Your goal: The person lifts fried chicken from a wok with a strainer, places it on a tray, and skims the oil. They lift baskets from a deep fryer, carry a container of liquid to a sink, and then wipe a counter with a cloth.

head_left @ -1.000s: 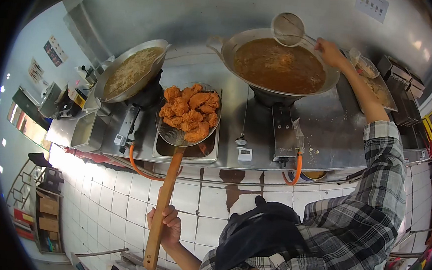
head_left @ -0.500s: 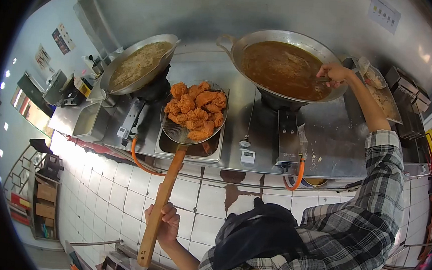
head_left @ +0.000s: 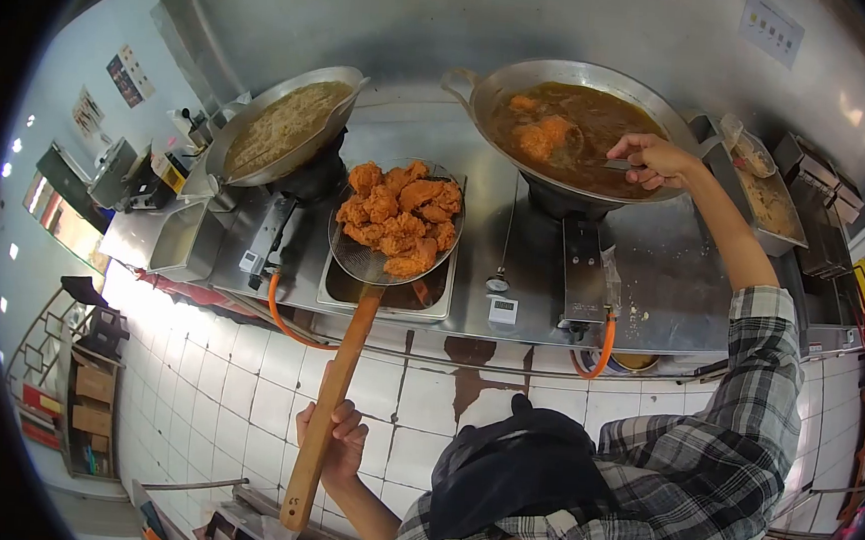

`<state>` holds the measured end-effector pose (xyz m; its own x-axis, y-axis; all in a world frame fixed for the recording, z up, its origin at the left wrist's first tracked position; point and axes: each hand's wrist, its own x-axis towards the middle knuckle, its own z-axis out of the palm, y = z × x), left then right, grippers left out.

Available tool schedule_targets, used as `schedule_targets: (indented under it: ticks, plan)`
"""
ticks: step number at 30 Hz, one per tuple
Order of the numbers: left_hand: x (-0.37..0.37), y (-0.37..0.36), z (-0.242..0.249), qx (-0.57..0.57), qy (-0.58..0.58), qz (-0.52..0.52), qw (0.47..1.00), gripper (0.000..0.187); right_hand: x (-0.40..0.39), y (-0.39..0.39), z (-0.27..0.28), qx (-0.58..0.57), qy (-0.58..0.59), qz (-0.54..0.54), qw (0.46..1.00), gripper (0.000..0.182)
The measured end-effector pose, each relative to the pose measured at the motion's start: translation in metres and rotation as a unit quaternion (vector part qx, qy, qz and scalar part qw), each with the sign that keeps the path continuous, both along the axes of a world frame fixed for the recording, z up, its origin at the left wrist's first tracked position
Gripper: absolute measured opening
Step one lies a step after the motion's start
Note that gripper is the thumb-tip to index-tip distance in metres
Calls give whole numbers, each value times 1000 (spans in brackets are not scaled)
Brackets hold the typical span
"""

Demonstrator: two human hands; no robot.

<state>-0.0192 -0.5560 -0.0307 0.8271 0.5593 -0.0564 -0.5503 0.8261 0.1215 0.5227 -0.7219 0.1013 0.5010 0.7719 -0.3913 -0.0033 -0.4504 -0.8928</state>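
Head view: the person's left hand (head_left: pixel 340 444) has its fingers wrapped round a wooden handle (head_left: pixel 355 345); beyond those fingers, at the far end, a strainer (head_left: pixel 355 259) heaped with fried chicken (head_left: pixel 396 217) sits over a metal tub (head_left: pixel 437 312). That load lies well out from the grip, so a small roll of the left wrist could tilt it and tumble pieces onto the counter (head_left: pixel 674 262). Whether the strainer rests on the tub or hangs above it is unclear; if it hangs, a tiring hand could let it dip.

The right hand (head_left: pixel 658 162) is above a big pan (head_left: pixel 592 75), near its rim, with fingers closed on a thin metal handle (head_left: pixel 616 165). Ahead and to the left of those fingers, an orange lump (head_left: pixel 544 135) shows in the oil (head_left: pixel 609 110); the tool's end is largely hidden. Bare skin this near oil that is likely hot seems the main danger: a lump falling back could splash the fingers. The slim handle might also twist in a greasy grip and spill whatever it bears.
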Motion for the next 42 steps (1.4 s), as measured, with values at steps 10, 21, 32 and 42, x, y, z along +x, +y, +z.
schedule_targets:
  ticks: [10, 21, 32, 42]
  plan:
    - [-1, 2, 1, 10, 8, -13, 1000, 47, -56, -19, -5, 34, -101, -24, 994, 32]
    - [-7, 22, -28, 30, 9, -100, 995, 28, -104, -66, -19, 20, -203, -73, 976, 34]
    - [4, 11, -14, 22, 84, -54, 995, 37, -97, -77, -11, 41, -118, -96, 988, 36]
    - [10, -4, -16, -3, 110, -36, 993, 39, -66, -63, -12, 116, 55, -153, 980, 33]
